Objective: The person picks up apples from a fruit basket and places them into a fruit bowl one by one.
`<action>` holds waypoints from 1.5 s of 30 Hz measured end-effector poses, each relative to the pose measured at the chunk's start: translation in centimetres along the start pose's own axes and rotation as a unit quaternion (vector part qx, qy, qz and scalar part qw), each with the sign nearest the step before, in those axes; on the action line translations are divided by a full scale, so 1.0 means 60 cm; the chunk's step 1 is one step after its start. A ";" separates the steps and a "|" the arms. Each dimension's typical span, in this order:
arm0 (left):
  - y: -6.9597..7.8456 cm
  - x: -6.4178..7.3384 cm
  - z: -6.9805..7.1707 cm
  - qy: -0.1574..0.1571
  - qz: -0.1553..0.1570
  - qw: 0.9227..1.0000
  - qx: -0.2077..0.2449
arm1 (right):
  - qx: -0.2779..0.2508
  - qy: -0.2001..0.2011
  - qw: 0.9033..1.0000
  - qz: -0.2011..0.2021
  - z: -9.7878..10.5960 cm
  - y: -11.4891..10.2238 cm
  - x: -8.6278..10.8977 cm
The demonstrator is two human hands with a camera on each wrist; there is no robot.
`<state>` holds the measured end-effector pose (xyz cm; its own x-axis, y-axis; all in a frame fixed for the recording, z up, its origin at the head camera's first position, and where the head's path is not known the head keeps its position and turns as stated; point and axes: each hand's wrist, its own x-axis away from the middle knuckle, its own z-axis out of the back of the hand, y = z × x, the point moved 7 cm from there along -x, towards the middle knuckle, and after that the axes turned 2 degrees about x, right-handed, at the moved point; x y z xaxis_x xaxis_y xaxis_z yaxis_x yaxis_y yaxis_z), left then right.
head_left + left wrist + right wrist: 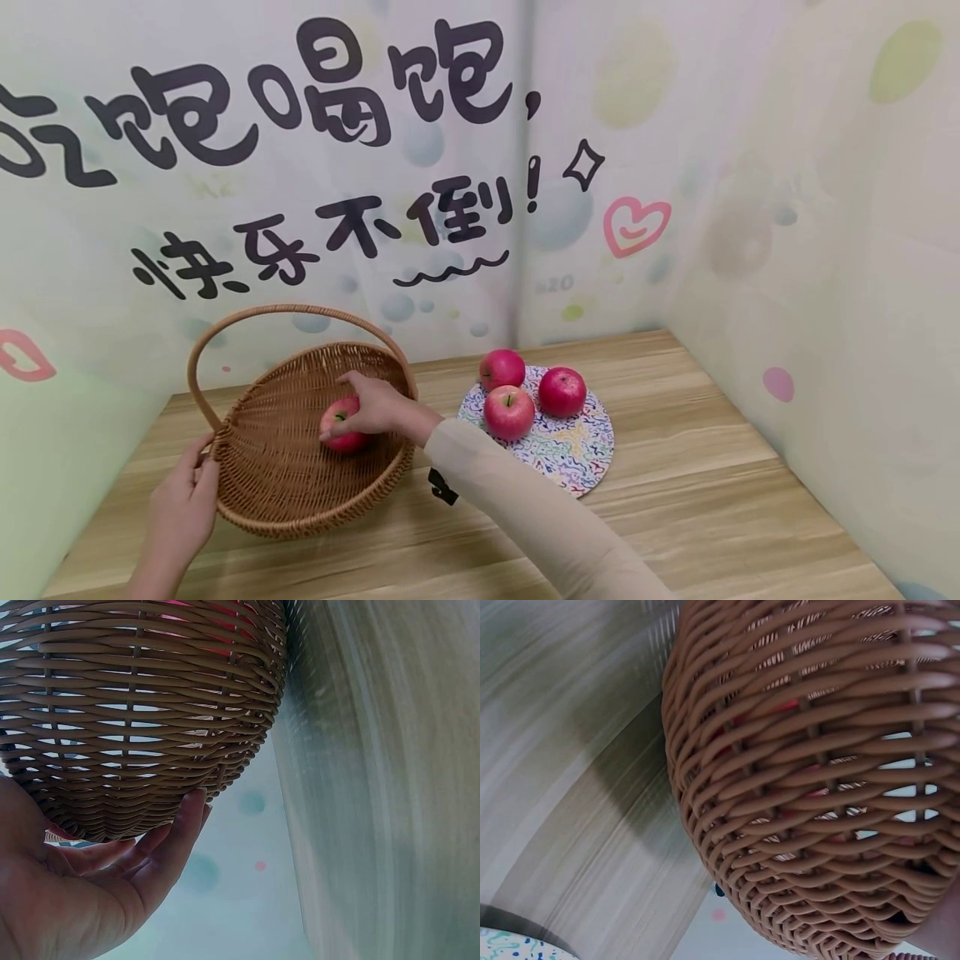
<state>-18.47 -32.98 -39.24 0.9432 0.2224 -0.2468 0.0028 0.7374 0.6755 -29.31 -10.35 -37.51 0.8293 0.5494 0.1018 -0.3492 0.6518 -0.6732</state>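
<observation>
A brown wicker basket (315,525) with a tall arched handle (292,308) stands on the wooden table, its inside facing me. My left hand (182,504) grips its left side near the foot of the handle. In the left wrist view, the fingers (169,855) curl against the woven wall (135,697). Inside the basket, my right hand (381,407) holds a red apple (348,440) from above, thumb across its top. The right wrist view is mostly filled by the basket's outer weave (802,772), with red showing through the gaps; it hides most of that hand.
Right of the basket lies a round plate (588,467) with a colourful squiggle pattern. Three red apples (510,414) sit on it. A small black object (442,487) shows beneath the right sleeve (525,508). Printed cloth walls (750,167) enclose the table (720,500) at the back and sides.
</observation>
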 end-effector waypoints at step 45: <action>0.001 0.001 0.001 -0.002 0.012 1.000 -0.007 | 0.025 -0.033 0.998 -0.036 -0.022 0.013 -0.045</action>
<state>-18.36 -32.97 -39.19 0.9440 0.2377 -0.2290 -0.0235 0.7405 0.6717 -31.24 -12.00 -39.26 0.8237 0.5316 0.1975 -0.3123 0.7159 -0.6244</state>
